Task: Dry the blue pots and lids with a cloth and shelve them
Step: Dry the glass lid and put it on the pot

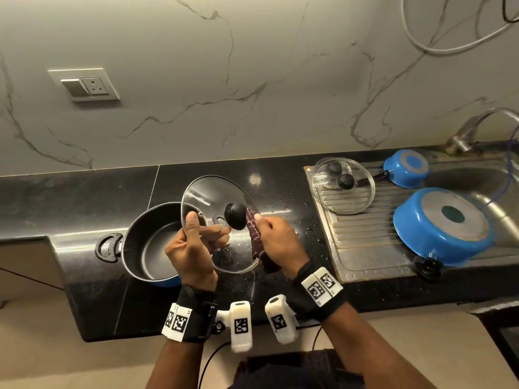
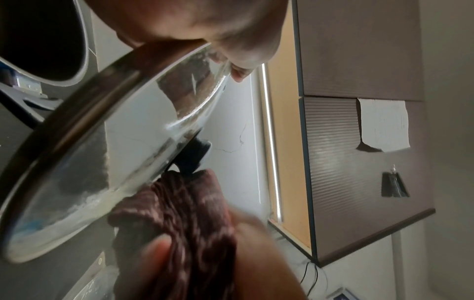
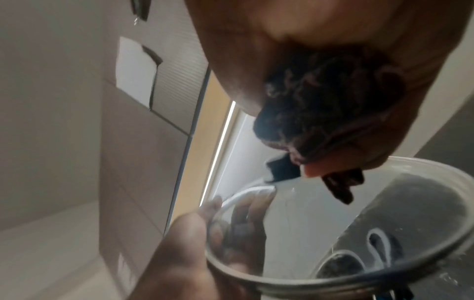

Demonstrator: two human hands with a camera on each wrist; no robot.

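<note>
The left hand (image 1: 187,254) holds a glass lid (image 1: 207,197) tilted above the counter (image 1: 84,197), thumb on top of the rim and fingers under the glass. The right hand (image 1: 276,238) is clenched around a dark red cloth (image 1: 255,237), pressing it to the lid beside the black knob (image 1: 236,216). A pot (image 1: 148,242) stands upright just left of the lid. On the drainboard (image 1: 362,248) lie a second lid (image 1: 344,185) and two upturned blue pots (image 1: 443,226); water seems to bead nearby.
</note>
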